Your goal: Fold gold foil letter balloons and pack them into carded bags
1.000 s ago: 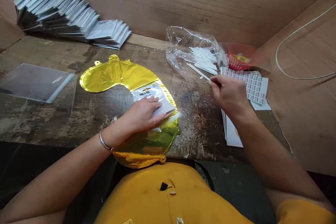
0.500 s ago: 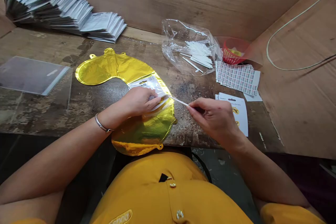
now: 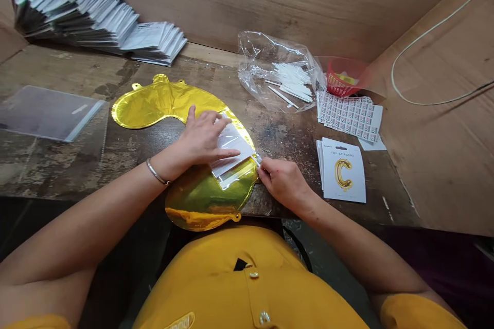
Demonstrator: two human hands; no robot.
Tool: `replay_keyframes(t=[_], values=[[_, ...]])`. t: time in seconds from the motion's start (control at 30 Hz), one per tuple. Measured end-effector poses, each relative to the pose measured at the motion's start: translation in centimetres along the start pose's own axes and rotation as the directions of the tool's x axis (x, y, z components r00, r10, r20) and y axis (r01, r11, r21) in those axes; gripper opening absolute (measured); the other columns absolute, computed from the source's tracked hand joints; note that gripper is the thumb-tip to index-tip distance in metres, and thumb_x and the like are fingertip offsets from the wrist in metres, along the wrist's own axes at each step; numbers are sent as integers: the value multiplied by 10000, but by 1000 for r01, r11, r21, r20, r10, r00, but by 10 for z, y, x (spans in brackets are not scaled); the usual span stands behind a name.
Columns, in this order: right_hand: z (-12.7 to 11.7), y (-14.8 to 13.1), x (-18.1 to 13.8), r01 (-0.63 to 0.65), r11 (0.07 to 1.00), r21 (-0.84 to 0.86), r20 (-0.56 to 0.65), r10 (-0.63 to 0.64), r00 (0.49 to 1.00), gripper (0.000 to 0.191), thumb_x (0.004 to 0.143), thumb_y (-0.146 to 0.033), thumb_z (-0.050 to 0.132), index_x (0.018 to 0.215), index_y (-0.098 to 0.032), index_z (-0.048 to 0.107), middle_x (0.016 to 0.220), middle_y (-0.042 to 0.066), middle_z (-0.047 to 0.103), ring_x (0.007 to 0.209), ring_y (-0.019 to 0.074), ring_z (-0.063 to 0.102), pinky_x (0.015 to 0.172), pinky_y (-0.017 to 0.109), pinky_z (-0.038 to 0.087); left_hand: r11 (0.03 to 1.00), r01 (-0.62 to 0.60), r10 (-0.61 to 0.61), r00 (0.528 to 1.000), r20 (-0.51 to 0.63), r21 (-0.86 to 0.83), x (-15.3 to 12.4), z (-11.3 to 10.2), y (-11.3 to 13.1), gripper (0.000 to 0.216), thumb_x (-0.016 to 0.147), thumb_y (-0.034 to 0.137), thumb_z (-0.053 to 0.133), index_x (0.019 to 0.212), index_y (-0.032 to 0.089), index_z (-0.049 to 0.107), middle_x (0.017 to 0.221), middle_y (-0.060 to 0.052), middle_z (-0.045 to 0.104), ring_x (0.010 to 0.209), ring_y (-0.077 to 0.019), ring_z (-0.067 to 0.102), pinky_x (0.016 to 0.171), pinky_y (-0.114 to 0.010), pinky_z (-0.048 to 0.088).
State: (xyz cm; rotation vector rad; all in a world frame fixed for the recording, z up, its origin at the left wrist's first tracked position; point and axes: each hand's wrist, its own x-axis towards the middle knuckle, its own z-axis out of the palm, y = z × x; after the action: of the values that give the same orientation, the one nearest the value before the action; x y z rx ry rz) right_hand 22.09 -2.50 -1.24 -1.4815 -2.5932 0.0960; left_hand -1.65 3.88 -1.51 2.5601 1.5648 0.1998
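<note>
A gold foil balloon [image 3: 200, 97], flat and C-shaped, lies on the worn table. On top of it rests a clear packet with a white card [image 3: 235, 157] inside, tilted. My left hand [image 3: 204, 136] presses flat on this packet, fingers spread. At the packet's right corner, my right hand [image 3: 283, 180] pinches a short white end [image 3: 258, 159], which looks like the end of a thin white straw. Most of the straw's length is hidden.
Stacked packets [image 3: 96, 15] stand at the back left, and a clear plastic sleeve [image 3: 46, 110] lies far left. A bag of white straws [image 3: 291, 82], a red basket [image 3: 343, 74], sticker sheets [image 3: 349, 115] and foil balloon cards [image 3: 343, 172] sit on the right.
My right hand has moved left to the packet's corner, and far less of the straw shows. My left hand has gone from gripping the packet to lying spread on it.
</note>
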Motion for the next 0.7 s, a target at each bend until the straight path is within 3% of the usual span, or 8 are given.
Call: replay_keyframes(t=[0.1, 0.17, 0.27, 0.37, 0.43, 0.57, 0.7], values=[[8, -6, 2, -80, 997, 17, 38, 79, 996, 156, 922, -239, 477, 818, -180, 577, 659, 23, 628, 557, 145, 513, 565, 270, 290, 999, 45, -45, 996, 77, 11, 3, 14, -8, 1014, 754, 795, 492, 1517, 169, 259, 1582, -217, 198, 1452, -434, 154, 1136, -585, 95], [9, -9, 10, -137, 991, 13, 47, 136, 990, 126, 926, -237, 476, 914, -171, 582, 695, 35, 653, 571, 158, 533, 560, 276, 282, 999, 38, -39, 991, 126, 7, 2, 21, -9, 1025, 761, 803, 473, 1535, 185, 210, 1605, -202, 123, 1467, -424, 100, 1154, -565, 91], [6, -5, 23, -173, 984, 48, 107, 168, 980, 95, 897, -246, 554, 955, -176, 583, 747, 42, 675, 606, 166, 553, 558, 273, 281, 1000, 24, -25, 990, 138, 5, -1, 23, -8, 998, 767, 803, 468, 1536, 220, 217, 1614, -184, 104, 1470, -418, 99, 1161, -562, 86], [3, 8, 28, -89, 982, 165, 193, 57, 980, 47, 850, -207, 640, 869, -194, 599, 780, 24, 677, 673, 153, 572, 602, 242, 327, 1000, 21, -20, 990, 138, -5, -2, 22, -7, 978, 772, 797, 472, 1533, 232, 232, 1616, -180, 95, 1472, -414, 92, 1162, -564, 87], [3, 17, 29, -18, 982, 190, 179, -17, 984, 53, 859, -169, 633, 815, -187, 610, 792, 28, 670, 727, 151, 578, 652, 234, 354, 1000, 19, -17, 991, 133, -14, -2, 22, -8, 971, 769, 793, 483, 1532, 244, 239, 1615, -177, 103, 1471, -416, 94, 1161, -567, 86], [7, 23, 33, 20, 996, 87, 96, -28, 995, 116, 904, -204, 596, 801, -164, 630, 795, 49, 641, 736, 159, 560, 670, 252, 361, 999, 14, -11, 993, 115, -29, -2, 22, -11, 961, 769, 777, 508, 1526, 240, 259, 1608, -187, 133, 1463, -428, 122, 1153, -578, 97], [5, 21, 37, 117, 993, 18, 130, -118, 984, 107, 910, -186, 584, 820, -152, 633, 804, 49, 628, 713, 147, 537, 650, 253, 350, 999, -20, 25, 993, 111, -48, -3, 22, -12, 949, 763, 773, 522, 1518, 249, 285, 1607, -176, 152, 1462, -426, 128, 1150, -581, 111]])
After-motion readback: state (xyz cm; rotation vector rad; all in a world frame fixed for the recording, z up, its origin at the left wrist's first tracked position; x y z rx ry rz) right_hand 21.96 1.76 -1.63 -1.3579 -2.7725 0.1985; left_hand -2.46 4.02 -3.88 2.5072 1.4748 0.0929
